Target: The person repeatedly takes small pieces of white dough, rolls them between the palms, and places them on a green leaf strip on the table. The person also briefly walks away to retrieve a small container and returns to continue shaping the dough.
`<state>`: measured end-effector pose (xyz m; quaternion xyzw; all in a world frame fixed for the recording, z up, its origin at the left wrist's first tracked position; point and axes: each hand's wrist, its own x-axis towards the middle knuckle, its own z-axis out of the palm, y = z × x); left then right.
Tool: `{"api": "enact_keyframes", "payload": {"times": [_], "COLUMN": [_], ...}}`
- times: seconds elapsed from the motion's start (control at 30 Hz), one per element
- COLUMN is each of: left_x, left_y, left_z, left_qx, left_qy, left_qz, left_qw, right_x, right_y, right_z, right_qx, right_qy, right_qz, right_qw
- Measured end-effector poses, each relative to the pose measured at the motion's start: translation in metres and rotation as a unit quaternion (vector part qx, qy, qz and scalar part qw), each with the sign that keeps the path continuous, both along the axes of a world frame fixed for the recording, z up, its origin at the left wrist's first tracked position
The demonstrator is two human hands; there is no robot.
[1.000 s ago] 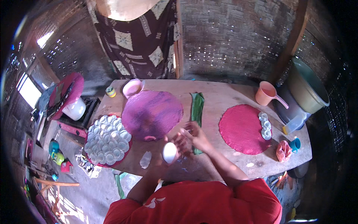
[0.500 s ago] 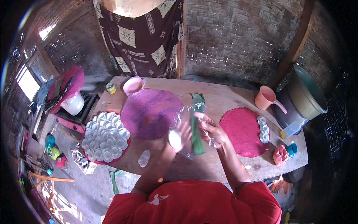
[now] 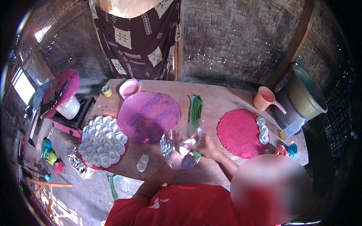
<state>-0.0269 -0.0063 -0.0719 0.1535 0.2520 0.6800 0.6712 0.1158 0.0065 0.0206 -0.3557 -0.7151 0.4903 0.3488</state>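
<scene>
A crinkled clear plastic sheet spreads between my hands over the near middle of the table. My left hand holds it from beneath, its fingers showing only blurred through the film. My right hand is closed on the sheet's right side. Between the hands lies a small white piece, too glossy and blurred to name. A green leaf strip extends along the table, its near end partly behind the plastic and my right hand. Left of my hands, a loose whitish translucent piece rests on the wood.
Left stands a round tray of overlapping white discs. A purple round mat and a red round mat with several discs flank the leaf. Around them are a pink dipper, an orange dipper, a blue cup and large tubs.
My hands have come lower and closer together, and the plastic now spreads over my left hand. The white piece has shifted from my left palm's side to between the hands. The view has shifted slightly.
</scene>
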Motion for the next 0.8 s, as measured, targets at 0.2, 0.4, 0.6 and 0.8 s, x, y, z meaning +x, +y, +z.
{"api": "enact_keyframes", "payload": {"times": [0.2, 0.4, 0.6, 0.8], "left_x": [0.005, 0.03, 0.029, 0.035], "left_y": [-0.018, -0.05, -0.043, -0.04], "left_z": [0.011, -0.011, -0.014, -0.006], "left_qx": [0.149, 0.289, 0.284, 0.231], "left_qy": [0.611, 0.835, 0.845, 0.854], "left_qz": [-0.121, -0.076, -0.119, -0.183], "left_qw": [0.768, 0.462, 0.437, 0.428], "right_x": [0.035, 0.025, 0.023, 0.029], "right_y": [0.098, 0.116, 0.082, 0.087], "right_z": [0.0, -0.072, -0.053, -0.07], "right_qx": [-0.083, 0.134, 0.231, 0.254], "right_qy": [0.072, -0.354, -0.546, -0.524], "right_qz": [-0.034, 0.024, 0.029, 0.003], "right_qw": [0.993, 0.925, 0.804, 0.813]}}
